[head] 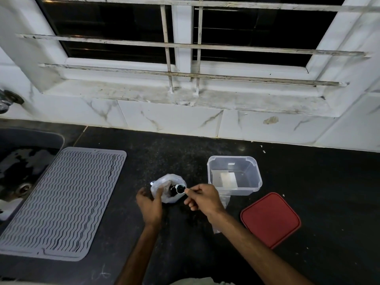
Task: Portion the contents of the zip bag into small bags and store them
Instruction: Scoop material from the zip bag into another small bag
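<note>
Black countertop (308, 182) under barred window (257, 27): grey mat (67, 202), plastic bag (164, 179), clear tub (244, 191)

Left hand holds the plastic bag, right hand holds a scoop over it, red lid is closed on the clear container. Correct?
One error. The head view shows the red lid lying on the counter beside the clear container, which stands open. The left hand does hold the plastic bag and the right hand a scoop over it.
</note>
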`<state>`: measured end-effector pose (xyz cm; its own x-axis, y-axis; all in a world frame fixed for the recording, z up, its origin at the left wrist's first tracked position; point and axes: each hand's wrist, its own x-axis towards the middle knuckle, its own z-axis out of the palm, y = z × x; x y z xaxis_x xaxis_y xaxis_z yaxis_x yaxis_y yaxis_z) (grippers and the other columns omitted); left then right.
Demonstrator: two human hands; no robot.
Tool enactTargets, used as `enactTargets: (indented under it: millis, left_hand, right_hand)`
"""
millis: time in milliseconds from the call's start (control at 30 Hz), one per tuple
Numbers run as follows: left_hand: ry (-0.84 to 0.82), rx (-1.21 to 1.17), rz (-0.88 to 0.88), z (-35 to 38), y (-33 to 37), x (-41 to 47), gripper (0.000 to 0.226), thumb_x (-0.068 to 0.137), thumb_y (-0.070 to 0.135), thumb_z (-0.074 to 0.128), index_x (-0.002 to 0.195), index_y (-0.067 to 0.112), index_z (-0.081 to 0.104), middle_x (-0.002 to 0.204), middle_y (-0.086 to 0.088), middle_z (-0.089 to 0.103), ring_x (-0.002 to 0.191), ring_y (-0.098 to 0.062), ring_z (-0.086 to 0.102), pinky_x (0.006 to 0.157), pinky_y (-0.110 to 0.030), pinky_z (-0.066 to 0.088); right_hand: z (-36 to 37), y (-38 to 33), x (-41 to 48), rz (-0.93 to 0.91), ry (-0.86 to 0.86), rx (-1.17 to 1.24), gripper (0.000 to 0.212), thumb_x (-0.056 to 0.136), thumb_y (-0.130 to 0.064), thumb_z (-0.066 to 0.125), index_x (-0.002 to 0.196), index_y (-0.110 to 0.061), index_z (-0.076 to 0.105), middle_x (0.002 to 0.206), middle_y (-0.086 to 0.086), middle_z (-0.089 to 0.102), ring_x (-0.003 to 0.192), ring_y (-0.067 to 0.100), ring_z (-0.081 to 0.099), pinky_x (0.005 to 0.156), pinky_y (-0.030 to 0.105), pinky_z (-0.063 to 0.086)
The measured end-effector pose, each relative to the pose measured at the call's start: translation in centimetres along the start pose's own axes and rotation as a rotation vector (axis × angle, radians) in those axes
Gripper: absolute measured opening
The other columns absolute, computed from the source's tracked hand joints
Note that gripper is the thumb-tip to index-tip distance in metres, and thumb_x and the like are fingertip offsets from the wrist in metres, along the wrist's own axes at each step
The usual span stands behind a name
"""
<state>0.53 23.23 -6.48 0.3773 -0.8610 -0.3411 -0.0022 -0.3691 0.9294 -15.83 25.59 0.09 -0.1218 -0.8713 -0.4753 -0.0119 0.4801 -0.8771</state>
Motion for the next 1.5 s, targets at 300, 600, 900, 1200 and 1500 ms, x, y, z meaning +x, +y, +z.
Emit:
enactTargets:
  millis: [300,600,900,1200,1500]
  left_hand:
    - [-0.637,0.72,0.588,1.8,0.5,-7.4,0.029,0.093,0.053,0.054,0.121,0.046,0.051,0.08,0.018,0.065,0.076,0.0,0.064,0.067,-0.02,0.05]
    - [-0.671,0.833,0.609,5.2,-1.6,-7.1,0.023,0.094,0.04,0.056,0.116,0.04,0.063,0.106,0.016,0.071,0.089,-0.001,0.065,0.079,-0.025,0.053]
    - [-0.566,0.762,0.775,5.1,-0.8,-6.9,0.021,0.096,0.031,0.058,0.114,0.033,0.069,0.104,0.012,0.065,0.089,-0.005,0.063,0.073,-0.029,0.053]
    - [-0.555,0.7,0.833,5.1,-0.6,-7.0,0.034,0.091,0.043,0.043,0.109,0.034,0.07,0.093,0.012,0.063,0.08,-0.004,0.061,0.06,-0.029,0.051]
    - [-0.562,0.689,0.902,5.1,-1.1,-7.2,0.031,0.091,0.037,0.046,0.112,0.034,0.068,0.099,0.011,0.066,0.08,-0.005,0.065,0.058,-0.032,0.057]
  right_hand:
    - [-7.6,0.1,-2.6,-0.056,0.067,0.113,0.01,0.09,-0.008,0.068,0.091,0.001,0.067,0.069,0.014,0.07,0.052,0.014,0.058,0.05,0.022,0.049]
    - [-10.7,2.6,-3.3,-0.036,0.06,0.032,0.009,0.092,-0.004,0.065,0.095,0.005,0.063,0.07,0.013,0.071,0.055,0.015,0.061,0.05,0.023,0.052]
    - [-10.4,3.4,-2.6,-0.083,0.097,-0.109,0.006,0.09,-0.003,0.067,0.085,0.0,0.064,0.066,0.012,0.07,0.052,0.017,0.059,0.047,0.024,0.05]
    - [-10.1,3.4,-2.2,-0.201,0.171,-0.288,0.005,0.084,-0.006,0.074,0.081,-0.006,0.071,0.08,0.008,0.074,0.054,0.011,0.065,0.055,0.026,0.057]
    - [-10.7,3.6,-2.0,-0.258,0.204,-0.478,0.012,0.074,-0.016,0.081,0.083,-0.023,0.076,0.085,-0.015,0.074,0.08,0.002,0.069,0.072,0.028,0.059]
